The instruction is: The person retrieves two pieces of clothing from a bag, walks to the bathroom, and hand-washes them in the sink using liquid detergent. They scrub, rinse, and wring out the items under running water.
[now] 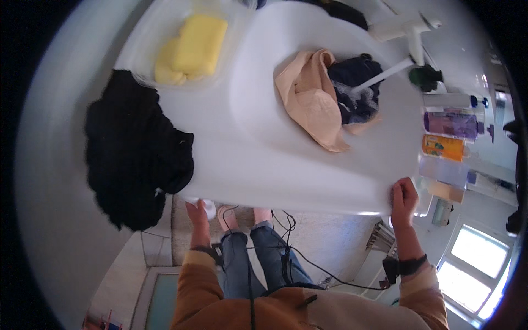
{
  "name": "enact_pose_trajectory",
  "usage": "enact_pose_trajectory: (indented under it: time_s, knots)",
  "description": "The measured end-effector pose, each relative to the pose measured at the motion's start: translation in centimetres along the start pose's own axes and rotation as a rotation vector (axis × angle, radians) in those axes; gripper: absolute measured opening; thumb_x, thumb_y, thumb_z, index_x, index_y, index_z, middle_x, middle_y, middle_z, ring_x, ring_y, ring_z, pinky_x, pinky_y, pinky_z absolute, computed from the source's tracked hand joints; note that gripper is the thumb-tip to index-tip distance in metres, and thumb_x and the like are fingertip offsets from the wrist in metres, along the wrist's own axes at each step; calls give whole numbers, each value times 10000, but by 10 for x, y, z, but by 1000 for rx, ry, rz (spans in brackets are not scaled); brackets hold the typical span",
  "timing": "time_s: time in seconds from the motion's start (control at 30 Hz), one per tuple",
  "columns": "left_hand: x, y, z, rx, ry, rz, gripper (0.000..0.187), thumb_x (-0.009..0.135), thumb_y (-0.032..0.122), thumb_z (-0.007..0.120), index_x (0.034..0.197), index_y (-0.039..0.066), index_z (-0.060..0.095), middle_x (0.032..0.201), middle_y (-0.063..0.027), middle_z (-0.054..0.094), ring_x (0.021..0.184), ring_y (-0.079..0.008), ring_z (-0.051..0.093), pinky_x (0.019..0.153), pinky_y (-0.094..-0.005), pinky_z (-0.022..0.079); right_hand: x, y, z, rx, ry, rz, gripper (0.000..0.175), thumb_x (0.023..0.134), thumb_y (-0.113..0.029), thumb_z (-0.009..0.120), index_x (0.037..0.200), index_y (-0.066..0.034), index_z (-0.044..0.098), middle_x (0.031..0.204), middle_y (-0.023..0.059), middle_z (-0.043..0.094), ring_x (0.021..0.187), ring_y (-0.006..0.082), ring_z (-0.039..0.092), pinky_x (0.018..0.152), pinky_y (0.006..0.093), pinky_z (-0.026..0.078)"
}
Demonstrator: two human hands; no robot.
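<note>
My right hand is curled over the right front edge of a white basin. Below the front rim at the left, my left hand is beside a white rounded object; its fingers are partly hidden. A peach cloth and a dark wet cloth lie in the basin, with a stream of water falling from a white faucet onto the dark one. A heap of black fabric rests over the left end, by a clear plastic tub holding something yellow.
Along the right side stand a purple pump bottle, an orange bottle and several other containers. A dark green item is near the faucet. Black cables hang before my legs. At the lower right is a window.
</note>
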State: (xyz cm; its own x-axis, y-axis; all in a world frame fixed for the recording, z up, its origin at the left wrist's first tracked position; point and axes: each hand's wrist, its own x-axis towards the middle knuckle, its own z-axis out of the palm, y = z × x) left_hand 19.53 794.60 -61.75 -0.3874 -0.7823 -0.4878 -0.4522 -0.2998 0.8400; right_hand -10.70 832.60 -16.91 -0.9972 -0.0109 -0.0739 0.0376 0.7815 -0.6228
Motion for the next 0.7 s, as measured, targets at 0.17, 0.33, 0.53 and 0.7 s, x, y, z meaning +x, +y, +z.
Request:
enact_pose_trajectory:
  time_s: [0.17, 0.33, 0.53, 0.7]
  knots:
    - [-109, 109, -69, 338, -189, 142, 467, 849, 179, 712, 1221, -26, 521, 1036, -205, 640, 938, -305, 638, 808, -413, 496, 1, -12, 3, -97, 10, -16, 136, 905, -126, 555, 816, -26, 529, 619, 7, 478, 583, 88, 431, 538, 268, 368]
    - [-186, 222, -124, 619, -252, 159, 593, 731, 280, 808, 1155, -35, 539, 986, -267, 654, 939, -447, 633, 758, -477, 504, 1, -16, 0, -209, 31, -14, 180, 883, -219, 579, 839, -45, 569, 651, 121, 571, 594, 266, 556, 586, 386, 447]
    - [-252, 348, -130, 656, -93, 495, 536, 682, 312, 846, 1014, 2, 561, 915, -249, 662, 873, -454, 630, 689, -491, 501, 3, -4, -3, -264, -18, -58, 199, 896, -282, 550, 880, -85, 578, 770, 145, 644, 746, 372, 620, 646, 462, 480]
    - [-286, 433, -106, 728, -125, 643, 516, 706, 311, 833, 1061, 31, 584, 943, -214, 674, 899, -420, 642, 714, -450, 515, 5, -14, -6, -315, -31, -103, 270, 924, -332, 519, 882, -74, 586, 816, 156, 659, 792, 384, 626, 674, 472, 481]
